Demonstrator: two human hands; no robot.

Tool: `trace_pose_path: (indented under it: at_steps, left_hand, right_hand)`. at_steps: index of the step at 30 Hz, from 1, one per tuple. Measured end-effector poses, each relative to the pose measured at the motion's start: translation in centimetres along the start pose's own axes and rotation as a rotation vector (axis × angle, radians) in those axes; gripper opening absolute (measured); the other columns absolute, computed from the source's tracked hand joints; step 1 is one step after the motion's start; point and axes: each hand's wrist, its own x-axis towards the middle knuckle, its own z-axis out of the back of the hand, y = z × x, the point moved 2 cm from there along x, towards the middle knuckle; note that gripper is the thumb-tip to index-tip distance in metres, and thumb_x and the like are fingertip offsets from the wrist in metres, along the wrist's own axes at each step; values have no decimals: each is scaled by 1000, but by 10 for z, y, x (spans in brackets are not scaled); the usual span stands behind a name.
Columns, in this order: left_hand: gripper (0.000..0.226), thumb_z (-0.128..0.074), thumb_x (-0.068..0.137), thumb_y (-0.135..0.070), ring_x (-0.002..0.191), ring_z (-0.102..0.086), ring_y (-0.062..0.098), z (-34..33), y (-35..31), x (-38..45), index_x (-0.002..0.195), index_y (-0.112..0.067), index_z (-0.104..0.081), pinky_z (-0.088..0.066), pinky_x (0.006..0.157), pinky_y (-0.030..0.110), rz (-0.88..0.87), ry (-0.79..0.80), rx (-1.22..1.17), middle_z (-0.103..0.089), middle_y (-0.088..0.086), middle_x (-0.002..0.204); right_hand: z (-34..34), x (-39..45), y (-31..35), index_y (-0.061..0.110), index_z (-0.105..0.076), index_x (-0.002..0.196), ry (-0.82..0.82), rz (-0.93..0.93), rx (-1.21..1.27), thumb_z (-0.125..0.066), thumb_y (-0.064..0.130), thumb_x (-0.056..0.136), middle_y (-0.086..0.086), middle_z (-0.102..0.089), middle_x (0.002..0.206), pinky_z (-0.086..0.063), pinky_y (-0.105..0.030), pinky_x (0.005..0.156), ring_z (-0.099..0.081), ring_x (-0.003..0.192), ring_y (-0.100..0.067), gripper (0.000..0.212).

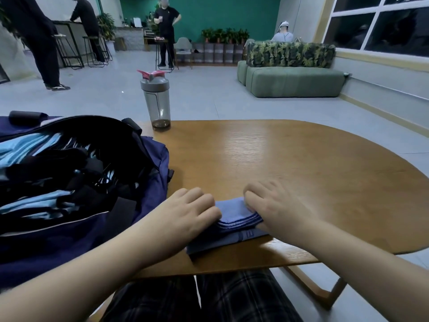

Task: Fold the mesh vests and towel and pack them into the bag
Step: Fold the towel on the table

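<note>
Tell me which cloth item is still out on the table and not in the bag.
The folded blue towel at the table's near edge, pressed flat under both hands. The light blue and black mesh vests already lie inside the open navy bag.

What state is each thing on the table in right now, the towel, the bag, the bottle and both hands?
towel: folded small, flat near the table edge
bag: open, dark and light blue clothes inside
bottle: upright, flip cap raised
left hand: palm down on towel
right hand: palm down on towel
</note>
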Motion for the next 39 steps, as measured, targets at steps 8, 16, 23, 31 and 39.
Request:
trace_pose_path:
  at_steps: [8, 16, 23, 31, 39]
  left_hand:
    - [36, -61, 81, -30, 95, -43, 14, -6, 2, -15, 112, -26, -44, -49, 76, 34, 176, 228, -320, -45, -7, 106]
    - [38, -49, 95, -36, 114, -46, 13, 29, 29, -19, 129, -21, -44, -37, 97, 25, 529, 219, -300, -46, -6, 122]
    - [25, -55, 74, -22, 69, -62, 35, 3, 49, -77, 71, -1, -68, -45, 85, 47, 762, 336, 264, -59, 12, 62]
    - [16, -44, 60, -12, 59, -55, 32, 0, 39, -76, 51, -8, -57, -36, 64, 34, 684, 372, 179, -51, 8, 52]
    - [25, -66, 77, -14, 103, -51, 29, 21, 41, -74, 100, -7, -60, -43, 86, 28, 784, 506, 102, -54, 13, 113]
  right_hand:
    - [19, 6, 17, 23, -49, 103, 347, -38, 2, -48, 77, 73, 7, -50, 102, -17, -22, 70, -45, 90, -12, 62]
    - [6, 43, 28, 17, -46, 110, 409, -189, 109, -56, 32, 83, -3, -51, 107, -33, -33, 66, -56, 95, -28, 33]
    - [15, 115, 25, 18, -60, 95, 262, -624, 1086, -60, 26, 90, 9, -64, 79, -47, -14, 64, -60, 73, -6, 10]
    - [-21, 194, 69, 15, -52, 82, 556, -955, 1700, -38, 17, 101, -2, -55, 80, -47, -25, 65, -54, 68, -14, 24]
    - [-35, 222, 96, 9, -39, 113, -30, -806, 908, -45, 19, 96, -13, -56, 95, -44, -38, 78, -54, 87, -28, 20]
